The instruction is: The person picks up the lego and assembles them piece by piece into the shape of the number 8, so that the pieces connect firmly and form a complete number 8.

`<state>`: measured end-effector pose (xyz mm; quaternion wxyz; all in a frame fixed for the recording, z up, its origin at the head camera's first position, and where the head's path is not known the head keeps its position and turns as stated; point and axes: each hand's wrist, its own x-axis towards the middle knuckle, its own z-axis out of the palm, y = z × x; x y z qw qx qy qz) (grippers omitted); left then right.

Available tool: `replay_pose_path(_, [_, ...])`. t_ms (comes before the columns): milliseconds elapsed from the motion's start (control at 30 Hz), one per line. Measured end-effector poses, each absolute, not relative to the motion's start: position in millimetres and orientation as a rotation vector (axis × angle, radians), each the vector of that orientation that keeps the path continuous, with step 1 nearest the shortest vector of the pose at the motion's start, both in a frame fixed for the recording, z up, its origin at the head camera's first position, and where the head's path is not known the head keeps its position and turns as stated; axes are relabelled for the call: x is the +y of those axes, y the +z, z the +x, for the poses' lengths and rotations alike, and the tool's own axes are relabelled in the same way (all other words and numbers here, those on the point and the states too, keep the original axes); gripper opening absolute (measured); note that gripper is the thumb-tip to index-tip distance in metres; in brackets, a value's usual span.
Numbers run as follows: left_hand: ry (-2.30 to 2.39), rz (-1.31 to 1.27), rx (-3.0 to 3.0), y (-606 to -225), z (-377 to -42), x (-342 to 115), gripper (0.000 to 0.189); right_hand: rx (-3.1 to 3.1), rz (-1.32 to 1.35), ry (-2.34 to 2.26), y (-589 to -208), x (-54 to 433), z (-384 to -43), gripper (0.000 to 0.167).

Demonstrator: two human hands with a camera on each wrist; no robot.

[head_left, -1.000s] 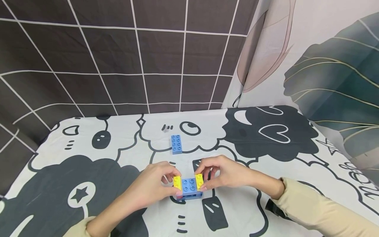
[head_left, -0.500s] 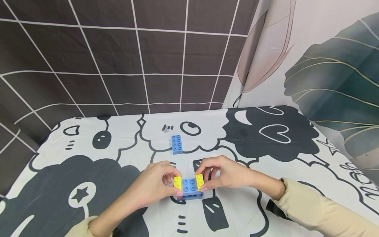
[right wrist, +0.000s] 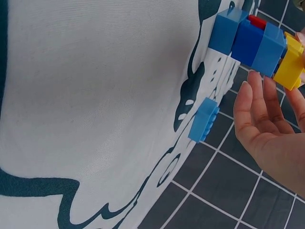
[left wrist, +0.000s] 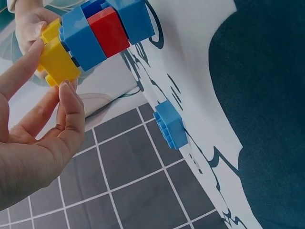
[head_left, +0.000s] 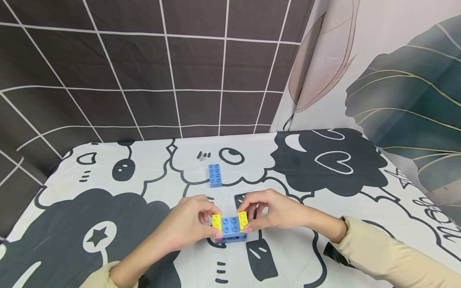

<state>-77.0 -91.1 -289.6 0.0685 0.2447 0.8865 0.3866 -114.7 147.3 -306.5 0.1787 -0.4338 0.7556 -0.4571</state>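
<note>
A small stack of toy building bricks stands on the cloth in front of me. Its upper layer is a blue brick [head_left: 230, 226], with a yellow brick [head_left: 216, 221] on its left end and another yellow brick [head_left: 243, 218] on its right. Below, the left wrist view shows a red brick [left wrist: 109, 32] and the right wrist view a darker blue brick [right wrist: 248, 42], both over a blue base brick [right wrist: 226, 31]. My left hand [head_left: 191, 220] pinches the left yellow brick between thumb and fingertips. The right yellow brick is pinched by my right hand [head_left: 275, 210].
Beyond the stack lies a loose blue brick [head_left: 215, 176], studs up. A black-and-white cartoon cloth [head_left: 144, 256] covers the table. Behind it hangs a dark gridded curtain [head_left: 194, 64], with a leaf-patterned curtain [head_left: 403, 92] at the right.
</note>
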Motion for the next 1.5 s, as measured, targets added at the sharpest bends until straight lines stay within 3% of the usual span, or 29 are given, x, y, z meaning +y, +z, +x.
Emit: replay_pose_path(1500, [1.214, 0.683, 2.574, -294.5, -80.1, -94.5, 0.034, 2.242, -1.310, -1.245, -304.1, 147.0, -109.3, 0.025])
